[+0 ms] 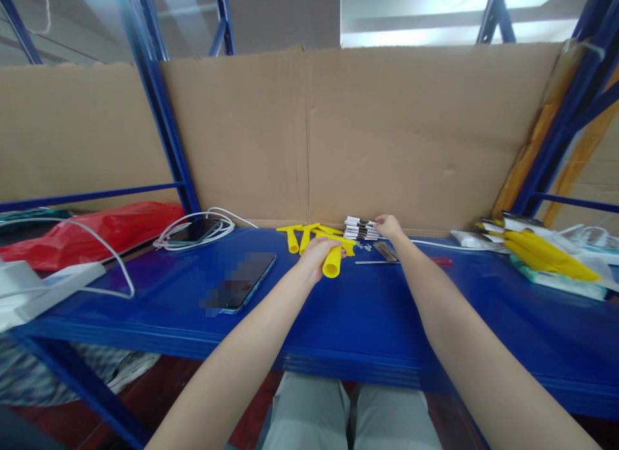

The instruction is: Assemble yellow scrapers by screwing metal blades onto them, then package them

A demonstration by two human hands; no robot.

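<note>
My left hand (pixel 316 258) is wrapped round a yellow tubular part (pixel 332 263), whose open round end points toward me. Several more yellow T-shaped parts (pixel 292 240) lie behind it, near the cardboard. My right hand (pixel 388 225) reaches to the right edge of a stack of white packets with dark bands (pixel 358 228); its fingers are pressed together at the stack, and what they pinch is too small to tell. Small pale pieces (pixel 366 247), a flat metal piece (pixel 385 251) and a screwdriver with a red handle (pixel 441 262) lie close to my right wrist.
A dark phone (pixel 249 282) lies left of my left hand. Coiled white cable (pixel 225 227), a red bag (pixel 101 234) and a white power strip (pixel 53 289) occupy the left. Yellow packages (pixel 551 253) lie at the right. Cardboard (pixel 387 134) stands behind the blue table (pixel 358 321).
</note>
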